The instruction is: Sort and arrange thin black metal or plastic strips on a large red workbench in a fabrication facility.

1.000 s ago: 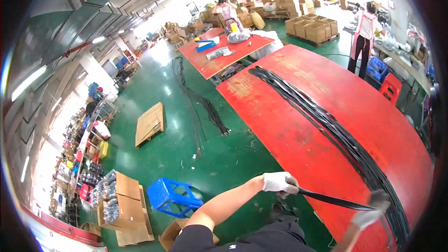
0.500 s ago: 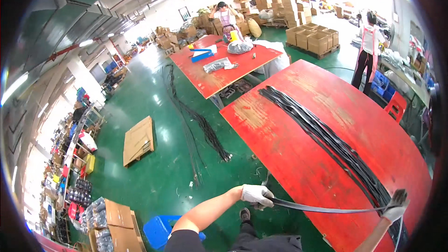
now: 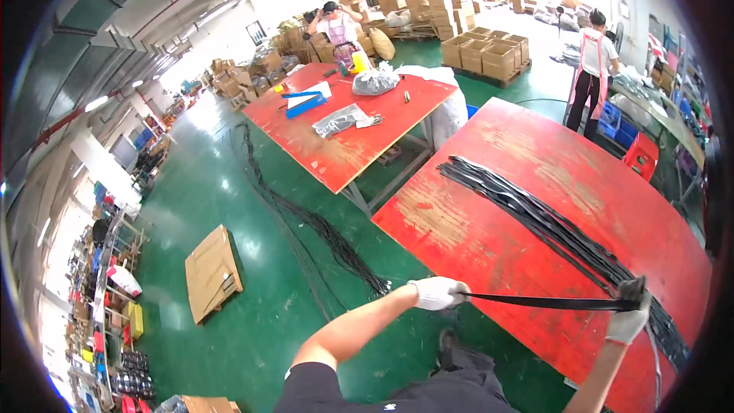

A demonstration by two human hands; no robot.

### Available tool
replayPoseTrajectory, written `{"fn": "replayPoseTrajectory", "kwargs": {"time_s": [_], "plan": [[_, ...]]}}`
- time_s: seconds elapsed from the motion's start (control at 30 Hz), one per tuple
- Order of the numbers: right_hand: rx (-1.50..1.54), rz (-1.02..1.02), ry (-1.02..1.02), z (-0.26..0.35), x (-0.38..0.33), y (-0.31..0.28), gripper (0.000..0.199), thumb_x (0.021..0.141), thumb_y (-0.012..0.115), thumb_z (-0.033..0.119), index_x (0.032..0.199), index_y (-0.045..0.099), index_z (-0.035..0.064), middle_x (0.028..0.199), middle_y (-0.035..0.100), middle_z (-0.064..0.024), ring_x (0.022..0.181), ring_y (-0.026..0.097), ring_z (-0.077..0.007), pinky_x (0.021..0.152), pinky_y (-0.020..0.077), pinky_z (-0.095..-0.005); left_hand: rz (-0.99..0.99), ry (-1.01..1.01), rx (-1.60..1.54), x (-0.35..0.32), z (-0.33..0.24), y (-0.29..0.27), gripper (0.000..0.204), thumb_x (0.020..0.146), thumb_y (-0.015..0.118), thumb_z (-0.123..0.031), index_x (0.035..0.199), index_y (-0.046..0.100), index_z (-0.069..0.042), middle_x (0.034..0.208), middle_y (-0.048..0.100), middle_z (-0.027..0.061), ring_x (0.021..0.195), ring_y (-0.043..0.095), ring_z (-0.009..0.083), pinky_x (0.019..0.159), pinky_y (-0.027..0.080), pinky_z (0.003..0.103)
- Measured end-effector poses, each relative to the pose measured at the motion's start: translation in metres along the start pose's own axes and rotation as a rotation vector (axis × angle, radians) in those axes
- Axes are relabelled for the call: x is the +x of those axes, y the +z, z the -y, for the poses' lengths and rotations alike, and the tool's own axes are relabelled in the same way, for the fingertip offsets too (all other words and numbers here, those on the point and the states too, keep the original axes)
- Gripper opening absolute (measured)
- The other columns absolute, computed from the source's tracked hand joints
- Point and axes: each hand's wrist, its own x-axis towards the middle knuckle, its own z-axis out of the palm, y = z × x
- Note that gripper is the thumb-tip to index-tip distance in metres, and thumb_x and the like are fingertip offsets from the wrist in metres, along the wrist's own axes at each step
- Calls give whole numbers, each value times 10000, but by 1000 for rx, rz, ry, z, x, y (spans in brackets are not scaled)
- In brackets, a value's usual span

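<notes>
A flat black strap (image 3: 543,303) stretches nearly level between my two gloved hands, over the near edge of the red table (image 3: 489,245). My left hand (image 3: 440,293), in a white glove, is closed around its left end, beyond the table edge. Gripping the strap's other end, my right hand (image 3: 631,312) wears a white glove with dark fingers. It is beside the near end of a long bundle of black straps (image 3: 535,218) lying lengthwise on the table. A thin grey strand (image 3: 656,359) hangs below the right hand.
Long black cords (image 3: 329,233) lie on the green floor, left of the table. Flattened cardboard (image 3: 212,274) is farther left. A second red table (image 3: 336,160) carries plastic bags and a blue tray (image 3: 306,104). Two people stand beyond. Open cartons (image 3: 489,57) sit on a pallet; a red stool (image 3: 641,156) is at right.
Both hands have moved up and away from me in the picture, the left also rightward. The strap between them is now straighter. My view has shifted, and the blue container at lower left is out of sight.
</notes>
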Motion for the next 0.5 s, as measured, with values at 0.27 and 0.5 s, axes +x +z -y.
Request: {"fn": "replayPoseTrajectory", "kwargs": {"time_s": [0.27,0.5], "plan": [[92,-229,-114,-48,78,-138,450,1152,465,293,1416,657,-16,1406,718,-155,1263,687,-338,1128,548,-529,73,-224,-81,-63,147,-180,376,1061,593,-224,1380,690,-51,1061,763,80,987,705,181,889,569,341],[107,-515,18,-300,19,23,435,1128,472,363,1096,772,50,1045,804,-129,904,771,-313,880,655,-493,113,-452,-305,-98,226,-326,321,1053,595,-153,1321,700,-11,886,650,12,817,573,121,768,506,303]]}}
